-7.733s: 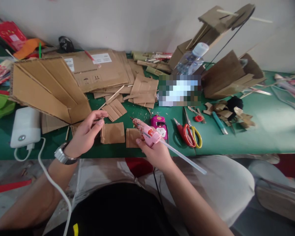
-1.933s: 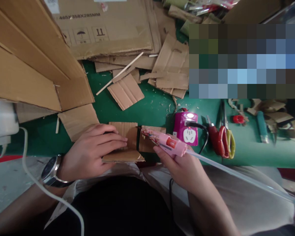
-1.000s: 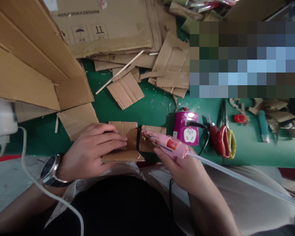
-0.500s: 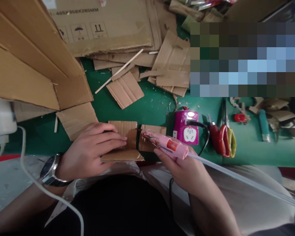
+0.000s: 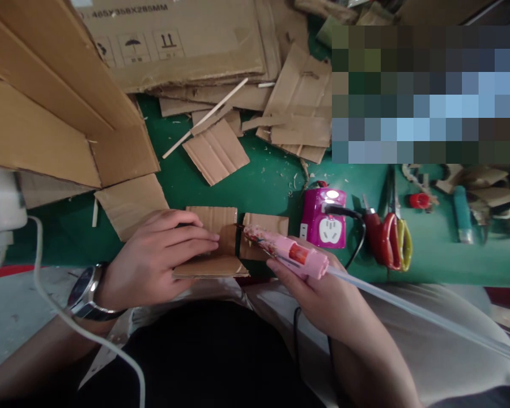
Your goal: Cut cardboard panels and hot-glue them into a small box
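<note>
My left hand [image 5: 157,255] is closed on a folded-up cardboard piece [image 5: 227,241], its fingers lying across the inner face and its thumb out of sight. The piece has an upright back panel and a lower flap [image 5: 212,268] that juts toward me. A pink hot glue gun [image 5: 287,249] is gripped in my right hand [image 5: 318,294], with a clear glue stick [image 5: 391,297] trailing from its rear. The nozzle points left, at the right edge of the back panel. Behind the gun lies another small cardboard square [image 5: 266,224], partly covered.
On the green table [image 5: 263,181] stands a magenta power socket [image 5: 325,218] with a black plug. Red-handled scissors [image 5: 391,243], an awl [image 5: 372,226] and a teal cutter [image 5: 463,215] lie right. Cardboard scraps [image 5: 216,150], a thin stick [image 5: 204,119] and a large box [image 5: 123,141] fill the back and left.
The view has shifted slightly, so the table items appear a little higher. Both hands, the glue gun and the cardboard piece keep nearly the same pose.
</note>
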### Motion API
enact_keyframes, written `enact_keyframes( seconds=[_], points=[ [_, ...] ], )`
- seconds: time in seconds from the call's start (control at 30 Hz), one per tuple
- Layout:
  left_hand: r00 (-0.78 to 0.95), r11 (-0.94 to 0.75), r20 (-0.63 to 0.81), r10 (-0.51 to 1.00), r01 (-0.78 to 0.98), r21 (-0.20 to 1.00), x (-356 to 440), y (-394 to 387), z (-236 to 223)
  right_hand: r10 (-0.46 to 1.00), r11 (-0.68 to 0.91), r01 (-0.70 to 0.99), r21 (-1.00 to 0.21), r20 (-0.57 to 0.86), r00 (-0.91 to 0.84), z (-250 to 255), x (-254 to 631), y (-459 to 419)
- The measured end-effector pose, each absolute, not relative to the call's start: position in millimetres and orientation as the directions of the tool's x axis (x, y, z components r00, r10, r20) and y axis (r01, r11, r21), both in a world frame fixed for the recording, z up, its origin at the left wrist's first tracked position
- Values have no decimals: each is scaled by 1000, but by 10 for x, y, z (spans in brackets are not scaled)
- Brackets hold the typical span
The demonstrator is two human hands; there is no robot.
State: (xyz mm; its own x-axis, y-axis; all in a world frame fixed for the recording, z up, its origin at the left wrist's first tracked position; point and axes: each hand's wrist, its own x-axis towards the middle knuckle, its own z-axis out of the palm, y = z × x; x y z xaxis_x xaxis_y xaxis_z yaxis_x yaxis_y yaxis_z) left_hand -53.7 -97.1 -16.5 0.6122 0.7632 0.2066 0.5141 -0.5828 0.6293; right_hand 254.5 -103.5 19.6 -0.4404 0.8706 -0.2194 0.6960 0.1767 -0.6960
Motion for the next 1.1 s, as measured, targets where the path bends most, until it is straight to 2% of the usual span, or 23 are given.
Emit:
enact_keyframes(
  seconds=[0.37,0.57,0.8,1.1],
  points=[
    [611,-585,205,764,524,619,-530,-962,-156,858,283,744,-605,-187,-478,227,2555,-1065],
    [602,-572,203,772,521,633,-530,-965,-156,844,280,723,-632,-198,-499,255,2557,-1049],
    [612,-588,208,763,523,617,-525,-960,-138,843,181,718,-672,-270,-466,291,2559,-1015],
    [616,-585,201,762,521,621,-535,-955,-139,840,206,706,-677,-248,-483,285,2583,-1041]
  ],
)
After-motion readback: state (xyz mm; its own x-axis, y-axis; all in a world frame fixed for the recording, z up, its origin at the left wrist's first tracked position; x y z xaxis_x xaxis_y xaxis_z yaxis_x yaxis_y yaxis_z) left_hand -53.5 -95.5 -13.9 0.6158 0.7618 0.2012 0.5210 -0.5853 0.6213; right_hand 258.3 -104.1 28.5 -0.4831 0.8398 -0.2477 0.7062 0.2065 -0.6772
